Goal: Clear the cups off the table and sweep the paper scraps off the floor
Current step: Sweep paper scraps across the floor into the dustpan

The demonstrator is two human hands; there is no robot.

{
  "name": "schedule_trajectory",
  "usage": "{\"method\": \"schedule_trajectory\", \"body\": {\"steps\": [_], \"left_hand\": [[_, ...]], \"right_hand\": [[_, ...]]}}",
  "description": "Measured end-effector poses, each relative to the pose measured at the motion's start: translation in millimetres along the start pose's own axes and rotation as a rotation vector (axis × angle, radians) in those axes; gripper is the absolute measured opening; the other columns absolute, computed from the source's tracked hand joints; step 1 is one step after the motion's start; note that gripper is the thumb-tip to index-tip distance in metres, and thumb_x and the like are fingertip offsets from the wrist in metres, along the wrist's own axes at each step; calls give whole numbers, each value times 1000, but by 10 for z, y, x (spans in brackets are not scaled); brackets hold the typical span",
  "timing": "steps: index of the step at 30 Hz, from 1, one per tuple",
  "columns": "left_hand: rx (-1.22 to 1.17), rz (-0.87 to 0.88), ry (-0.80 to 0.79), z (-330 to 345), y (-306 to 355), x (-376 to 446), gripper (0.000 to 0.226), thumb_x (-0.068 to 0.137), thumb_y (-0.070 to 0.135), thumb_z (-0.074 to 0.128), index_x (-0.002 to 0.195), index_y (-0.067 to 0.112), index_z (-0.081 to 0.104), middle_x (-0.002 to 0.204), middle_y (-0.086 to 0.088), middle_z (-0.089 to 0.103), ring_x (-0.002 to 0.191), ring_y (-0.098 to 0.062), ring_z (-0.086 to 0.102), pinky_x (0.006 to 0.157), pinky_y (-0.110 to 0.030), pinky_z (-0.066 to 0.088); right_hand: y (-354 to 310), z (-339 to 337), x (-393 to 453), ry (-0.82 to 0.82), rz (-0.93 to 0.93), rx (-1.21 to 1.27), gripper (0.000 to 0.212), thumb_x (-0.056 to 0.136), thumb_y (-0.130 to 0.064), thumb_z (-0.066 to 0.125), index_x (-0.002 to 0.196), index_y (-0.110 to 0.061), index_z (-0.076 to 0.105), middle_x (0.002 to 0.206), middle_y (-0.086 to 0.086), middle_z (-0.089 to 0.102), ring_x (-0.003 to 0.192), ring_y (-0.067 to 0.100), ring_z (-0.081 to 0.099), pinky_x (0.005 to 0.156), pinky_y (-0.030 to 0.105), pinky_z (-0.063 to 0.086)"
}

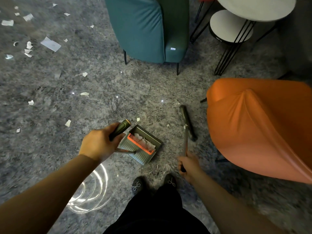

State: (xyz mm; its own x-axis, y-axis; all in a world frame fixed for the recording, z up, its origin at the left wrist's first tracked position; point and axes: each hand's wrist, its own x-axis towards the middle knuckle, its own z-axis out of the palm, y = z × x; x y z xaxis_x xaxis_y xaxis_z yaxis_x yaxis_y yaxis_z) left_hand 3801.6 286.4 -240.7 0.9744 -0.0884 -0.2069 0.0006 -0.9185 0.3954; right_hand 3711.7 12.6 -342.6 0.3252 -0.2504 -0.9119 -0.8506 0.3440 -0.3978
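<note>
Dustpan (143, 144) handle gripped by left hand (99, 142), broom (186, 127) stick gripped by right hand (190, 164), paper scraps (50, 43) scattered far left (some held in pan)

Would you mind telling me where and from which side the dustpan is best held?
By the dark grip at the top of its handle, where the left hand already wraps it from the left. The handle rises well above the dustpan on the floor, so holding it there keeps the pan's open mouth free for scraps.
</note>
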Motion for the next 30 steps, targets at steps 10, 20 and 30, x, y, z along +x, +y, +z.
{"method": "schedule_trajectory", "body": {"steps": [10, 20, 30], "left_hand": [[-24, 5, -11, -25, -68, -8, 48, 87, 49, 62, 132, 35, 56, 96, -4, 73, 89, -28, 68, 74, -33, 51], [-19, 37, -17, -43, -63, -63, 50, 88, 49, 61, 135, 33, 54, 98, -8, 72, 90, -30, 67, 75, -37, 54], [-42, 21, -4, -127, -248, -132, 50, 89, 49, 60, 136, 34, 52, 96, -3, 73, 85, -26, 67, 69, -31, 51]], "right_hand": [[64, 17, -347, -37, -47, 163, 36, 96, -1, 47, 131, -12, 49, 54, 3, 38, 38, 12, 34, 37, 19, 23], [-411, 237, -104, -92, 0, 81, 18, 97, -1, 40, 86, -15, 45, 57, 1, 38, 35, 8, 37, 35, 15, 19], [-229, 616, -350, -206, -9, -124, 36, 95, 1, 41, 129, -9, 48, 51, 0, 41, 34, 7, 35, 37, 14, 18]]}}
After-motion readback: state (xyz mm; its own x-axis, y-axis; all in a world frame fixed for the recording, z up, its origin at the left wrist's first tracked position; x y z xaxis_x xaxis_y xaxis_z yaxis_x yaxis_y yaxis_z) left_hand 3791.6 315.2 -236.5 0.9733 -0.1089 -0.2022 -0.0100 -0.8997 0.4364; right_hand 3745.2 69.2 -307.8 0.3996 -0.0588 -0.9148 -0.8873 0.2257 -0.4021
